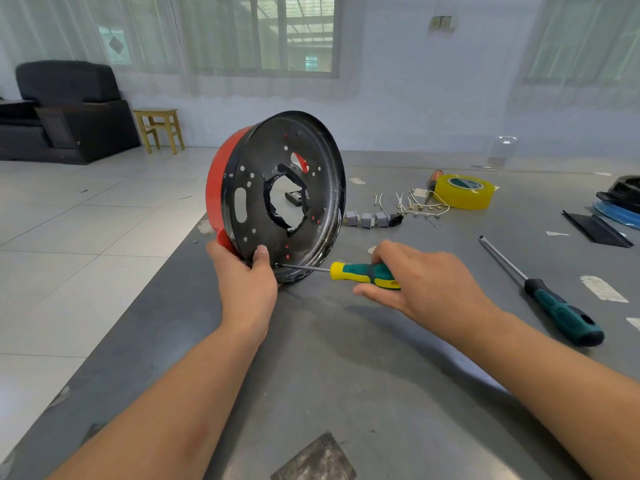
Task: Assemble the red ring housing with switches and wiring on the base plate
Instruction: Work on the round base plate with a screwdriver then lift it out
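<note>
Red ring housing point(221, 188) and base plate point(287, 199) mated, stood on edge on desk point(346, 358).
Rim gripped by left hand point(242, 275); screwdriver point(360, 271) gripped by right hand point(426, 282), tip at screw hole. Switches point(367, 219), wires point(415, 204) not yet fitted.

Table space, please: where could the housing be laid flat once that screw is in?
The near table between both forearms is bare. Crowded: behind the base plate, where grey switches, wire leads and the yellow tape roll lie; a spare screwdriver lies right.
</note>
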`<state>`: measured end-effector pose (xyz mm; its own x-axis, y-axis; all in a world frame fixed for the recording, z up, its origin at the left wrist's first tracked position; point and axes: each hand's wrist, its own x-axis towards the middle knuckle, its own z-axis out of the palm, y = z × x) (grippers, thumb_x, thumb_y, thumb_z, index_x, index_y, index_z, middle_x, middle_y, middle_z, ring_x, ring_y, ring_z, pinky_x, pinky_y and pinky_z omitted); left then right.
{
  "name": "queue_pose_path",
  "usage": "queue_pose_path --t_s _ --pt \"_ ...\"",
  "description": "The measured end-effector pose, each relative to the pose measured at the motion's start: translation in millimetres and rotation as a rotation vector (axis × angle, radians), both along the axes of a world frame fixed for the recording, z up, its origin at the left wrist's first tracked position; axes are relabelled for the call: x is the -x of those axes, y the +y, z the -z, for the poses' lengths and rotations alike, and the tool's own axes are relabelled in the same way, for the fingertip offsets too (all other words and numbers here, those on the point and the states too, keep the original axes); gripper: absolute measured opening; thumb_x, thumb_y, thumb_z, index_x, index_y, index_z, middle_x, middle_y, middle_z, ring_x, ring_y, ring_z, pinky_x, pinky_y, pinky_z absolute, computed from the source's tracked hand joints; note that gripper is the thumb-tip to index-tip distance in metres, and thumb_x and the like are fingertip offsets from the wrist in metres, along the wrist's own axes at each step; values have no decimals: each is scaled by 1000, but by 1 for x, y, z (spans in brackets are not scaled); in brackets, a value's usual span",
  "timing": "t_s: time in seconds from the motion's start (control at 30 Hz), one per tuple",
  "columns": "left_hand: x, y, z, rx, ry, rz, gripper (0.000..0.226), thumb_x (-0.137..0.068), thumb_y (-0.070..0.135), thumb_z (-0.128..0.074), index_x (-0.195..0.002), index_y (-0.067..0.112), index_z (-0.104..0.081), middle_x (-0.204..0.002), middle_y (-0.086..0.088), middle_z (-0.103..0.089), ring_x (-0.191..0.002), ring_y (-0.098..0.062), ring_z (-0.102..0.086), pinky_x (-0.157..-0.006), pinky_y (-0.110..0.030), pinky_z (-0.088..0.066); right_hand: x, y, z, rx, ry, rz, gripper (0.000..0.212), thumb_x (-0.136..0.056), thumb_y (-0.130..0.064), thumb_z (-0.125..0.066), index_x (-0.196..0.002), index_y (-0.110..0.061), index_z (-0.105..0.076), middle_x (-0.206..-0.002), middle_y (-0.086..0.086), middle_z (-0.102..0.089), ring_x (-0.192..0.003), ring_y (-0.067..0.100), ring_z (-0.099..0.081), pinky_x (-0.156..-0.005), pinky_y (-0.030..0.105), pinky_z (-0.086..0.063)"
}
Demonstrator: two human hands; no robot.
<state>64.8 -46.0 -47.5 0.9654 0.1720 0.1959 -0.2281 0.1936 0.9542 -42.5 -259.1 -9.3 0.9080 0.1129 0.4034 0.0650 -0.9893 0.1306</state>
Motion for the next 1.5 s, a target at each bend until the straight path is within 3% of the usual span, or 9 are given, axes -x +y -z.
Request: queue_pose_path --t_s 0.2,0.37,0.43,0.7,0.77,0.9,1.0,1.27,1.5 --pt "1 -2 0 -27 -14 -2 37 -88 28 -57 -94 60 -40 -120 9 -61 -117 -24 -65 -103 -56 -55 2 21 3 -1686 497 174 39 -89 -62 -66 -87 -24 -60 -56 -6 -40 -40 10 -29 -40 20 -22" --pt "3 -1 -1 -41 2 -5 37 -86 31 -57 -90 64 -39 -120 9 -60 -117 -24 -65 -102 -56 -55 1 13 3 -163 133 84 59 -84 -83 -29 -108 -32 -48 -93 -3 -67 -74 23 -62 -61 34 -48" --pt "3 -1 -1 -48 -2 7 32 -86 31 -57 -97 55 -39 -122 6 -61 -118 -25 -65 -103 -56 -55 0 12 5 118 64 -12 58 -91 -75 -18 -112 -29 -47 -99 -7 -66 -76 25 -63 -57 34 -45" --pt "5 -2 2 -127 -39 -31 44 -101 13 -60 -101 52 -41 -120 7 -62 -115 -22 -65 -101 -54 -56 1 20 1 -1696 589 171 30 -93 -44 -71 -91 -18 -56 -69 7 -59 -40 11 -30 -39 20 -20" --pt "4 -1 2 -119 -21 -33 42 -101 12 -60 -101 49 -40 -119 9 -61 -115 -24 -64 -102 -55 -55 2 19 2 -1431 483 91 36 -95 -50 -67 -91 -17 -54 -71 4 -68 -40 14 -38 -39 23 -29" --pt "5 -2 1 -139 -11 -56 37 -102 12 -59 -99 43 -38 -117 3 -61 -112 -24 -63 -102 -56 -54 5 16 8 -158 179 -37 42 -94 -71 -43 -107 -31 -45 -100 -6 -68 -77 25 -64 -62 35 -50" --pt "7 -1 0 -152 -19 -65 36 -102 12 -59 -103 41 -37 -118 3 -61 -112 -23 -62 -102 -55 -54 3 17 11 166 78 -48 37 -103 -61 -34 -114 -27 -46 -104 -4 -67 -78 34 -65 -56 34 -41" --pt "12 -4 -1 -207 -71 -90 40 -102 10 -60 -102 45 -40 -117 5 -62 -101 -5 -61 -102 -44 -53 -4 21 5 -1321 484 88 38 -87 -47 -77 -82 -14 -58 -63 2 -62 -41 13 -39 -37 21 -24" --pt "13 -6 -4 -194 -68 -91 44 -101 10 -60 -99 49 -40 -119 3 -61 -108 -21 -62 -102 -53 -53 -3 23 7 -1392 566 101 38 -83 -48 -79 -87 -16 -59 -65 2 -60 -43 14 -37 -37 19 -21"
